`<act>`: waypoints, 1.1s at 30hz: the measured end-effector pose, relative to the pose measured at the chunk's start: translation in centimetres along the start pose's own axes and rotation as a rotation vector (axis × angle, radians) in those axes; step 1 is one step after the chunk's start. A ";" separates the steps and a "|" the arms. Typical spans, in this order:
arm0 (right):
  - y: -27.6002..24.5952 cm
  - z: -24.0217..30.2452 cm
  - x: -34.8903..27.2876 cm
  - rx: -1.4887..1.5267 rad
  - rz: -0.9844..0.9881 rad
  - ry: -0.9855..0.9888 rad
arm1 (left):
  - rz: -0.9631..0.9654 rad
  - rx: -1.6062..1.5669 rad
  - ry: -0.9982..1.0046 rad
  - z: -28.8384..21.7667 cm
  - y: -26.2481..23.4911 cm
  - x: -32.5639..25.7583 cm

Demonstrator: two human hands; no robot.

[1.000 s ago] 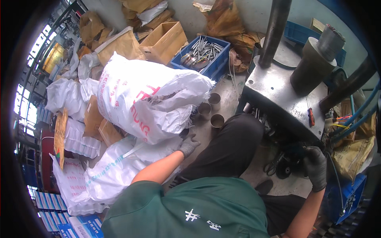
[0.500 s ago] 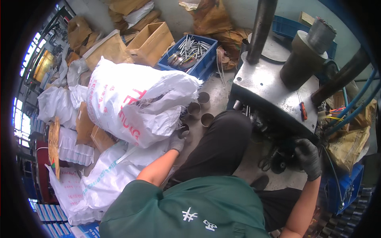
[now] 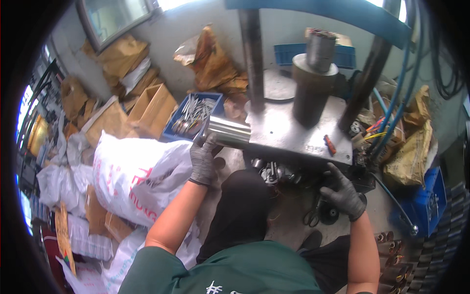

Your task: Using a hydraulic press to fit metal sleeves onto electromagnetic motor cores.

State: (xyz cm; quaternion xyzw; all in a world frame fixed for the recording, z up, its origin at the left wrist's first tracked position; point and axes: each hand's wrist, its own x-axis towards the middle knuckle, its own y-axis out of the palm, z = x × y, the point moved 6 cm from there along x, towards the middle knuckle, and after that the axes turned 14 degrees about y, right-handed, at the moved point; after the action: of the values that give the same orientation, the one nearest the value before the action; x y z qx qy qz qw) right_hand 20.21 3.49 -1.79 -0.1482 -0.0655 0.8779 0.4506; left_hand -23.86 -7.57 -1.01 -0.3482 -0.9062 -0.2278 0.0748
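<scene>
A shiny metal cylinder (image 3: 229, 130) lies sideways at the left edge of the press table (image 3: 276, 128). My left hand (image 3: 202, 161), in a grey glove, grips the cylinder's left end from below. In front of the table's right part is my gloved right hand (image 3: 344, 194), its fingers apart and nothing in it. A dark upright cylinder with a metal wound core (image 3: 321, 53) on top stands on the table. Close to the table's front right corner lies a red-handled screwdriver (image 3: 330, 145).
White woven sacks (image 3: 128, 179) lie on the left. Behind them are a cardboard box (image 3: 152, 111) and a blue crate of metal rods (image 3: 192, 115). Steel columns (image 3: 253, 63) rise from the table. Scissors (image 3: 311, 215) lie below it; a blue bin (image 3: 427, 206) stands at right.
My left hand has come up from the floor beside the sacks with a metal cylinder to the table edge. My right hand has shifted left and its fingers have spread. The view has tilted up.
</scene>
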 end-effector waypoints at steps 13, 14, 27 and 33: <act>-0.5 4.0 0.3 0.100 -0.055 -0.258 | 0.317 -1.163 -0.859 7.8 23.5 -6.4; -0.8 5.1 -0.5 0.055 -0.096 -0.295 | 0.291 -1.076 -0.854 8.7 23.2 -6.7; -8.2 11.5 -21.1 -0.869 -1.083 -0.401 | 0.578 -0.829 -0.605 2.2 22.4 -7.9; -13.9 0.5 -25.4 -0.138 -1.366 -0.361 | 0.406 -1.054 -0.832 2.5 22.0 -7.4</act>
State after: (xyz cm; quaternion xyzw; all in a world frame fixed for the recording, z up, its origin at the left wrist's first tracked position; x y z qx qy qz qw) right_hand 44.70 -8.94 7.21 0.0455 -0.2728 0.4037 0.8721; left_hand -3.60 3.60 2.53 -0.5587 -0.5456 -0.4660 -0.4160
